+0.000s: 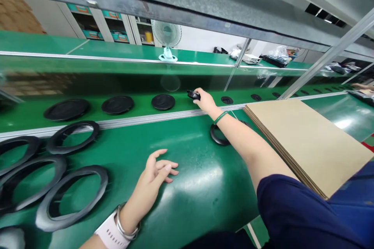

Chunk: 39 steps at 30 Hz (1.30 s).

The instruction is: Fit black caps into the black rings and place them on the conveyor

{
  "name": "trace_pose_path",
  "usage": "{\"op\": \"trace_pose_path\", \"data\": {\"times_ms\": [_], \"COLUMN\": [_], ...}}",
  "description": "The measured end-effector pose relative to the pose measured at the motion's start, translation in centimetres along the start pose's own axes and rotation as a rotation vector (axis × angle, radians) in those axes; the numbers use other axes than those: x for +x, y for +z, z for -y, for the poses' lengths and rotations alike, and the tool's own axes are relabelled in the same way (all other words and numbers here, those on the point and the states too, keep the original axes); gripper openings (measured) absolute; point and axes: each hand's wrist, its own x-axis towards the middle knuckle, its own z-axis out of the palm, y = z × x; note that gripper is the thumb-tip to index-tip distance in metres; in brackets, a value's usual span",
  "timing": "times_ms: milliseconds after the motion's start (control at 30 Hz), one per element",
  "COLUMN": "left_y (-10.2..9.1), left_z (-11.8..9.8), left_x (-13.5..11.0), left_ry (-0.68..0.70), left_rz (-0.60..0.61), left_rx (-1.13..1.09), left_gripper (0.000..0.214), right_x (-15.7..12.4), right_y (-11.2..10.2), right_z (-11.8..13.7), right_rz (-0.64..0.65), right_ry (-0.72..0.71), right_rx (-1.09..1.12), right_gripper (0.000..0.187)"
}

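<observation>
My right hand (pixel 205 101) reaches across the green bench to the conveyor belt (pixel 140 113) and is closed on a small black part (pixel 193 94). My left hand (pixel 157 170) rests on the green bench top (pixel 187 171) with its fingers loosely spread and nothing in it. Three black discs (pixel 163 101) lie in a row on the belt to the left of my right hand. A black ring (pixel 217 134) lies partly under my right forearm. Several black rubber rings (pixel 71 195) lie on the bench at the left.
A stack of cardboard sheets (pixel 306 140) lies on the bench at the right. More small black discs (pixel 227 100) run along the belt to the right. A small fan (pixel 167 39) stands on the shelf behind. A metal rail (pixel 163 117) divides bench and belt.
</observation>
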Motion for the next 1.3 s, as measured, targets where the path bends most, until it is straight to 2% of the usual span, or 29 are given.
{"op": "trace_pose_path", "data": {"times_ms": [100, 167, 267, 333, 400, 467, 500, 567, 600, 667, 733, 767, 800, 900, 1000, 1067, 1167, 1300], "left_y": [-0.4, -0.5, -0.4, -0.4, -0.4, -0.4, -0.4, -0.5, -0.5, -0.4, -0.2, -0.1, 0.0, 0.2, 0.1, 0.0, -0.4, -1.2], "left_z": [0.1, 0.4, 0.8, 1.2, 1.5, 1.8, 1.9, 1.8, 1.6, 1.2, 0.6, 0.3, 0.1, -0.2, 0.0, 0.0, -0.3, -1.1], "left_x": [-0.1, -0.1, 0.2, 0.5, 0.8, 0.8, 0.7, 0.4, 0.2, -0.2, -0.4, -0.5, -0.5, -0.3, -0.1, 0.0, -0.2, -0.6], "left_ry": [0.000, 0.004, 0.022, 0.052, 0.101, 0.152, 0.176, 0.237, 0.270, 0.276, 0.166, 0.093, 0.026, -0.101, -0.187, -0.208, -0.259, -0.374], "left_rz": [0.058, 0.088, 0.106, 0.091, 0.072, 0.075, 0.080, 0.097, 0.124, 0.230, 0.347, 0.378, 0.381, 0.309, 0.221, 0.181, 0.159, 0.270], "left_rx": [0.015, 0.028, 0.081, 0.141, 0.204, 0.280, 0.328, 0.434, 0.472, 0.494, 0.443, 0.398, 0.344, 0.117, -0.119, -0.221, -0.317, -0.334], "left_gripper": [0.058, 0.054, 0.049, 0.048, 0.050, 0.055, 0.059, 0.068, 0.069, 0.052, 0.031, 0.032, 0.035, 0.035, 0.035, 0.035, 0.043, 0.050], "right_x": [0.1, -1.8, -6.9, -11.2, -15.6, -19.4, -20.8, -22.5, -22.7, -21.8, -19.6, -18.2, -16.8, -13.5, -12.7, -12.9, -13.2, -12.8], "right_y": [-1.2, -2.4, -5.0, -6.3, -7.0, -7.0, -6.9, -6.8, -6.9, -7.1, -7.2, -7.1, -7.0, -6.7, -6.9, -7.1, -6.9, -5.2], "right_z": [-1.7, -2.4, -2.9, -2.7, -1.9, -0.1, 1.1, 3.7, 4.8, 6.0, 5.1, 3.8, 2.0, -4.8, -10.6, -13.0, -14.6, -14.3], "right_rz": [0.145, 0.161, 0.181, 0.277, 0.345, 0.379, 0.396, 0.462, 0.524, 0.647, 0.638, 0.559, 0.416, 0.044, -0.008, -0.017, -0.050, -0.076], "right_ry": [-0.049, -0.081, -0.109, -0.109, -0.139, -0.208, -0.254, -0.349, -0.390, -0.422, -0.356, -0.287, -0.196, 0.093, 0.173, 0.182, 0.083, -0.077], "right_rx": [-0.051, -0.066, -0.118, -0.227, -0.368, -0.419, -0.375, -0.142, 0.024, 0.351, 0.516, 0.503, 0.426, -0.035, -0.150, -0.156, -0.114, -0.044], "right_gripper": [0.054, 0.044, 0.023, 0.028, 0.034, 0.028, 0.027, 0.029, 0.028, 0.025, 0.022, 0.021, 0.020, 0.019, 0.021, 0.019, 0.012, 0.009]}}
